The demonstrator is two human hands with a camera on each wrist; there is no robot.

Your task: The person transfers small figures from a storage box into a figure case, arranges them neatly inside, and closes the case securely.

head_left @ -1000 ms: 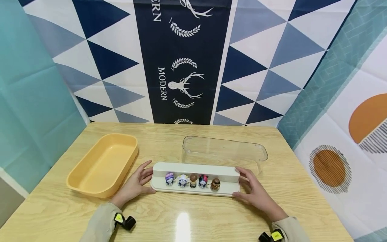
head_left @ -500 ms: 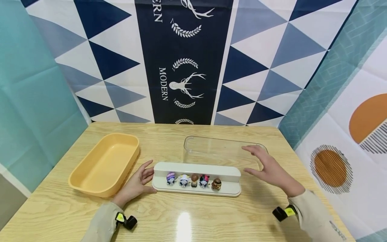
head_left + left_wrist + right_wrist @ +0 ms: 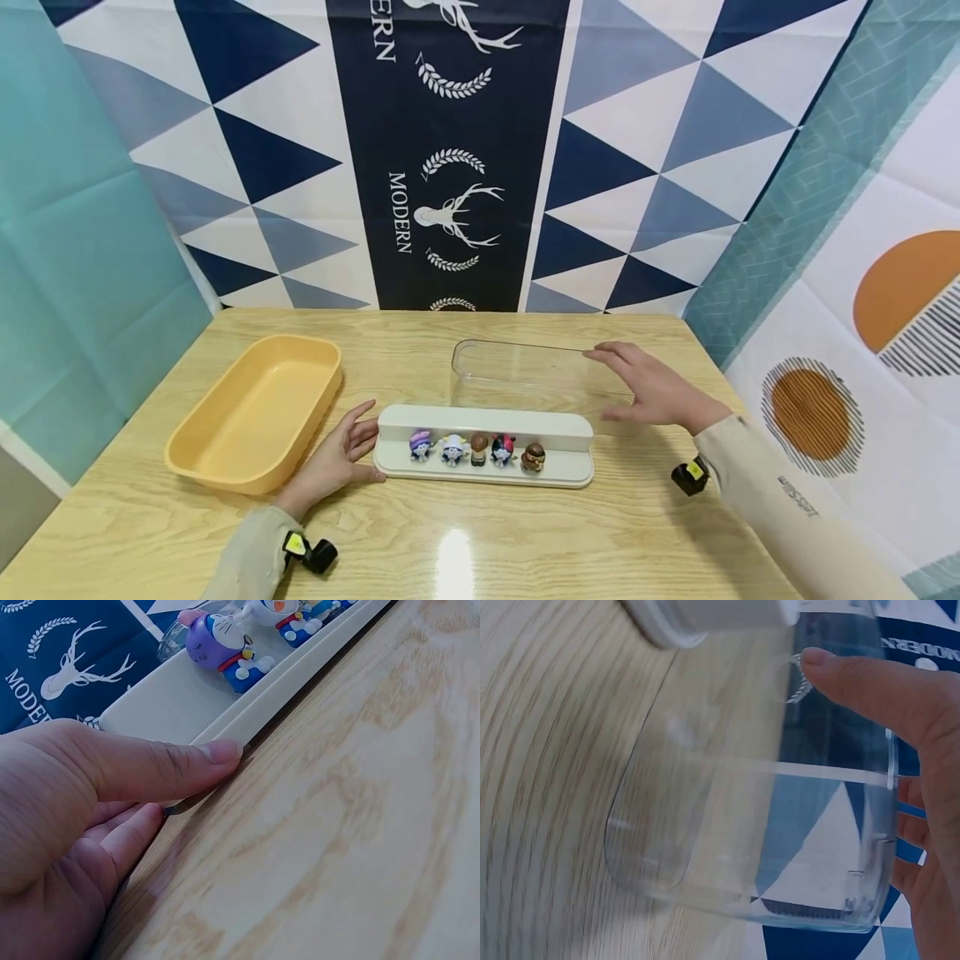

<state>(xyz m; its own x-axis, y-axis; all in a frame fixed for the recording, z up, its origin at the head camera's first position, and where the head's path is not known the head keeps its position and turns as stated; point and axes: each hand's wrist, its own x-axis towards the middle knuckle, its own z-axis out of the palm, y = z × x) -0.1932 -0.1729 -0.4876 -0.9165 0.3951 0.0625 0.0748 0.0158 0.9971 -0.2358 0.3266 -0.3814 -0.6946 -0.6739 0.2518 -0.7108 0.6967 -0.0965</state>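
Note:
A long white base [image 3: 483, 421] carries a row of several small figurines [image 3: 477, 448] near the middle of the wooden table [image 3: 480, 542]. My left hand [image 3: 360, 442] rests at its left end. In the left wrist view the thumb [image 3: 187, 761] lies on the corner of the base [image 3: 172, 697], beside a purple figurine [image 3: 217, 645]. Behind the base stands a clear plastic cover [image 3: 517, 371]. My right hand [image 3: 615, 385] spans its right end, and in the right wrist view the thumb [image 3: 870, 686] sits on the near wall of the cover [image 3: 727, 825] while the fingers lie behind the far wall.
A yellow oblong tray [image 3: 180, 454] lies at the left of the table. Patterned cloth hangs behind the table and on both sides. Bare wood runs along the front edge.
My right hand has left the right end of the white base and moved back onto the right end of the clear cover. The left hand and base stayed still.

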